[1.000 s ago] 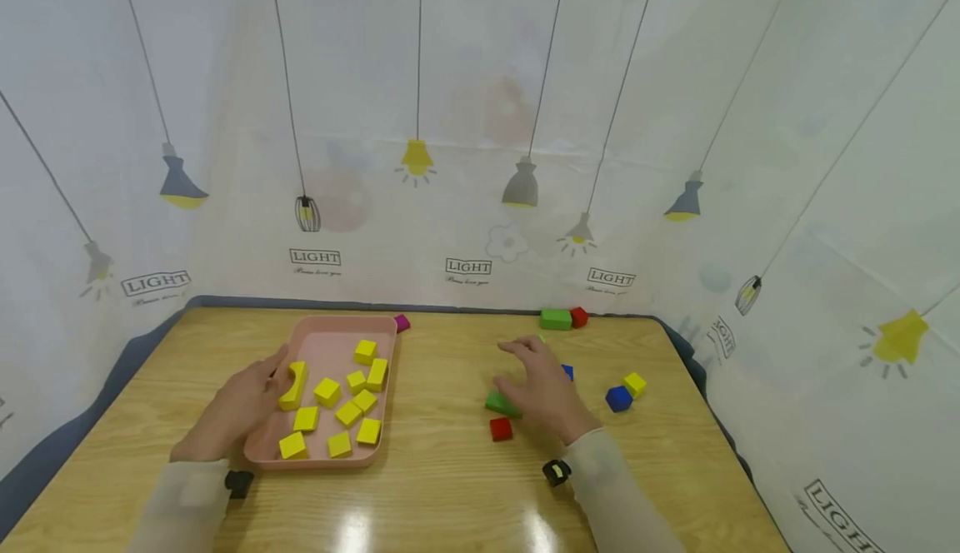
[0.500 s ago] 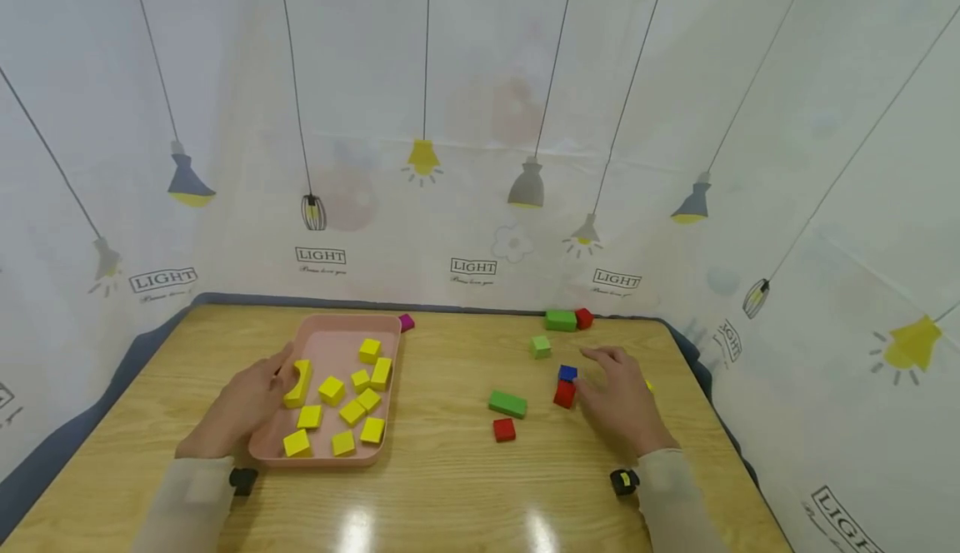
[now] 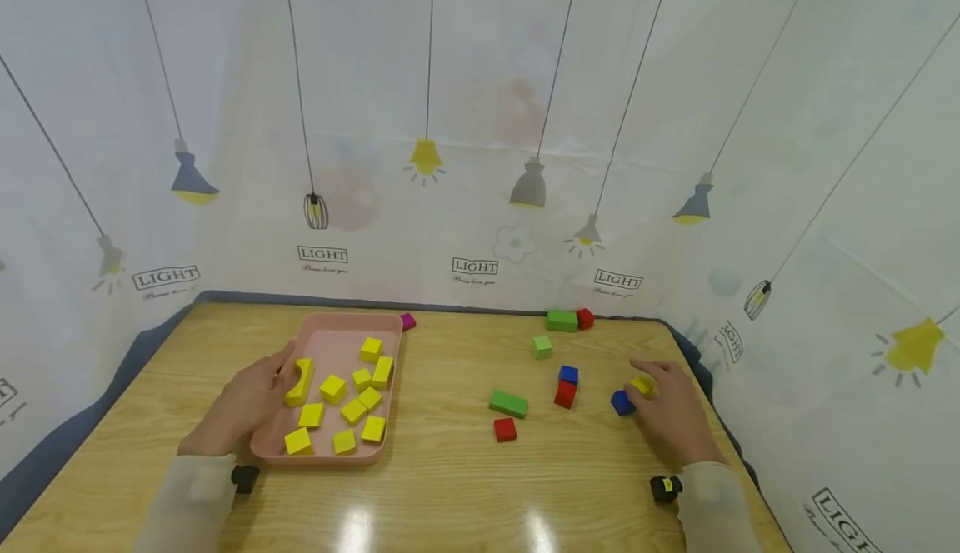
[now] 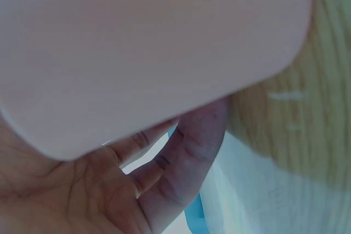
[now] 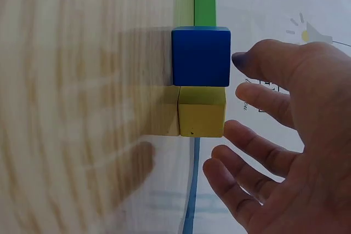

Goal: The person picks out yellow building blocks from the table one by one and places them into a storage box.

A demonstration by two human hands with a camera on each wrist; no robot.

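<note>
At the left side of the pink tray (image 3: 318, 345), my left hand (image 3: 243, 403) grips the rim. In the left wrist view its fingers (image 4: 189, 163) bend against the tray's wall (image 4: 164, 42). Several yellow blocks (image 3: 333, 389) lie inside, among them a notched one (image 3: 299, 384) near that hand. My right hand (image 3: 671, 411) is spread over a yellow cube (image 3: 642, 384) and a blue cube (image 3: 622, 403) at the table's right. The right wrist view has the blue cube (image 5: 201, 57) beside the yellow one (image 5: 202, 119), thumb and fingers around them, nothing pinched.
Mid-table lie a long green block (image 3: 508, 404), a red cube (image 3: 505, 430), a second red block (image 3: 566, 395) against a blue one (image 3: 569, 375), and a light green cube (image 3: 542, 347). Along the back edge sit a green block (image 3: 562, 321), a red one (image 3: 585, 319) and a magenta one (image 3: 408, 321).
My right hand has moved rightward, from above the green and red blocks to the yellow and blue cubes. The left hand stays at the tray. The head view has shifted slightly.
</note>
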